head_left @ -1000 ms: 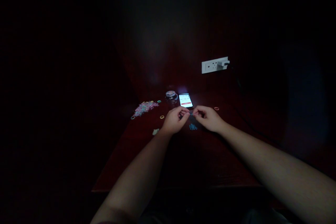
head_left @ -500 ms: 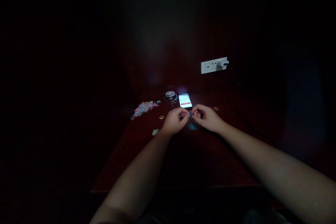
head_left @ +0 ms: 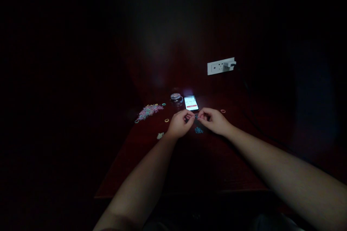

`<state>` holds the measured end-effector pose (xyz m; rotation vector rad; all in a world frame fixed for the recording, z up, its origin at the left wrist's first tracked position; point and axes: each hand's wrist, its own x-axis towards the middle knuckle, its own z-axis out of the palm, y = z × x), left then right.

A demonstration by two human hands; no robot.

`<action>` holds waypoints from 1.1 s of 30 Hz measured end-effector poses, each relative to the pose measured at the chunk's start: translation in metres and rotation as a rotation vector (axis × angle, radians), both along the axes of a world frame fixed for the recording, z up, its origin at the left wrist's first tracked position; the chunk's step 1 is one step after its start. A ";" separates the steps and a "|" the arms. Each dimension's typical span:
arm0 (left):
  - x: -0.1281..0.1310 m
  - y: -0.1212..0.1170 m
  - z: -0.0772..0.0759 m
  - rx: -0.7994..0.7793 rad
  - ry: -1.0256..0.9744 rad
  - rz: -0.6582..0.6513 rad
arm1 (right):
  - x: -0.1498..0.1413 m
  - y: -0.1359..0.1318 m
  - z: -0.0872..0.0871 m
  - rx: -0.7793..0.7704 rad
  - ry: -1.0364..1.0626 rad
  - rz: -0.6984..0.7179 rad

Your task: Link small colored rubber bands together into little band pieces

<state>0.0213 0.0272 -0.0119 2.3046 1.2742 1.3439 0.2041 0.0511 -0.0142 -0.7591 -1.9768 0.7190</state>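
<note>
- A small blue band [head_left: 196, 117] bridges the narrow gap between the two hands' fingers.
- The left hand [head_left: 180, 123] and right hand [head_left: 215, 121] each pinch it between thumb and fingers.
- Just nearer than the fingers, a blue heap [head_left: 198, 130] lies on the dark red table [head_left: 189, 166].
- Just beyond them: a lit phone [head_left: 191, 103].
- Well left: a multicoloured pile [head_left: 150, 112].

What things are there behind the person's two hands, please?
Beyond the left hand and right hand are a lit phone and a round container; farther back, a wall socket. Whatever lies directly behind the hands is covered and cannot be seen.
</note>
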 end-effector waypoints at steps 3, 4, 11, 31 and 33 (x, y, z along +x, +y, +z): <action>-0.001 0.001 -0.001 -0.009 -0.007 -0.008 | 0.000 0.000 0.000 -0.004 -0.002 -0.017; -0.001 0.001 -0.001 -0.012 -0.010 -0.005 | 0.000 0.000 0.001 0.002 -0.004 -0.023; 0.003 0.002 -0.004 -0.034 -0.075 0.063 | 0.000 -0.002 0.005 0.077 -0.018 -0.006; 0.006 -0.009 0.008 0.033 -0.018 -0.004 | 0.001 -0.001 0.001 0.029 0.025 0.007; 0.005 -0.007 0.006 0.026 -0.022 -0.008 | 0.001 0.000 0.000 0.026 0.027 0.005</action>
